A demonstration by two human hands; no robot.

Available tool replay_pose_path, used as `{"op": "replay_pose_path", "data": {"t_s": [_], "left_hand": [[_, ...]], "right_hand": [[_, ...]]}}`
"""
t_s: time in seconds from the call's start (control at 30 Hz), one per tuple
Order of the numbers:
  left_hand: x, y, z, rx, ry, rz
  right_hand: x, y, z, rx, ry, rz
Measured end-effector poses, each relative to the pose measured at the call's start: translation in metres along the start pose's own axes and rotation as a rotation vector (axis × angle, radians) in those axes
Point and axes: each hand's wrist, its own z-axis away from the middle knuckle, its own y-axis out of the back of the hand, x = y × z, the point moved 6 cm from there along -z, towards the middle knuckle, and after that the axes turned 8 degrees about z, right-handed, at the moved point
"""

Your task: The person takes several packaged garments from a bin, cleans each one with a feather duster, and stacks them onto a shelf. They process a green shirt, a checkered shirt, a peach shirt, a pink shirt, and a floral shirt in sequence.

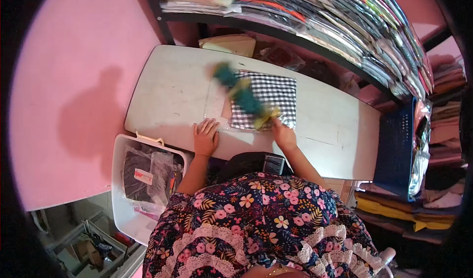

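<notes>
A black-and-white checked folded cloth (276, 93) in a clear plastic bag lies on the white table (177, 90). My right hand (284, 136) is closed around the near end of a green and yellow duster (244, 98), smeared by motion. The duster slants up and left across the left side of the checked cloth. Its far end reaches past the cloth's upper left corner. My left hand (206, 134) rests flat on the table's near edge, fingers spread, by the clear plastic left of the cloth.
A white bin (118, 179) with plastic-wrapped items stands at the table's near left. Behind the table, a shelf (276, 29) holds stacks of bagged garments. A blue basket (394, 150) sits at the right end, with more folded clothes beyond. A pink wall borders the left.
</notes>
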Motion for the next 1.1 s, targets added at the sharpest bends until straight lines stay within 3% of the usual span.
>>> {"op": "replay_pose_path", "data": {"t_s": [0.1, 0.2, 0.23, 0.33, 0.4, 0.43, 0.5, 0.53, 0.63, 0.77, 0.87, 1.0, 1.07, 1.1], "left_hand": [[0.001, 0.000, 0.000, -0.030, 0.012, 0.001], [-0.003, 0.000, 0.000, -0.029, 0.008, -0.006], [-0.002, 0.000, 0.001, -0.019, 0.003, -0.017], [-0.003, 0.002, 0.002, -0.031, 0.003, -0.018], [-0.004, 0.001, 0.003, -0.043, 0.007, -0.029], [-0.005, 0.001, 0.003, -0.048, 0.010, -0.035], [-0.007, -0.001, 0.002, -0.056, 0.005, -0.043], [-0.008, -0.001, 0.003, -0.037, -0.007, -0.044], [-0.009, 0.003, 0.006, -0.007, -0.019, -0.051], [-0.021, 0.000, 0.011, -0.048, -0.013, -0.063], [-0.013, 0.010, 0.012, -0.017, -0.038, -0.072], [-0.011, 0.017, 0.019, 0.006, -0.069, -0.071], [-0.009, 0.022, 0.020, -0.052, -0.002, -0.093], [-0.004, 0.030, 0.017, -0.054, -0.004, -0.098]], "right_hand": [[0.032, 0.006, 0.009, 0.072, -0.200, -0.062], [0.037, -0.015, 0.047, 0.120, 0.089, -0.180], [0.033, -0.017, 0.063, 0.044, 0.139, -0.120], [0.047, -0.008, 0.095, 0.028, 0.027, -0.089], [0.080, -0.006, 0.106, 0.114, -0.290, -0.143], [0.082, -0.007, 0.108, 0.116, -0.297, -0.148], [0.077, 0.002, 0.108, 0.233, -0.232, -0.330], [0.067, 0.000, 0.103, 0.163, -0.204, -0.373], [0.017, 0.001, 0.076, 0.071, 0.165, -0.253], [-0.020, 0.002, 0.030, 0.055, 0.289, -0.173], [-0.011, 0.010, 0.004, 0.054, 0.010, 0.049], [0.040, 0.009, 0.022, 0.248, -0.212, -0.096], [0.072, 0.010, 0.050, 0.134, -0.447, -0.067], [0.095, 0.004, 0.066, 0.229, -0.465, -0.130]]}}
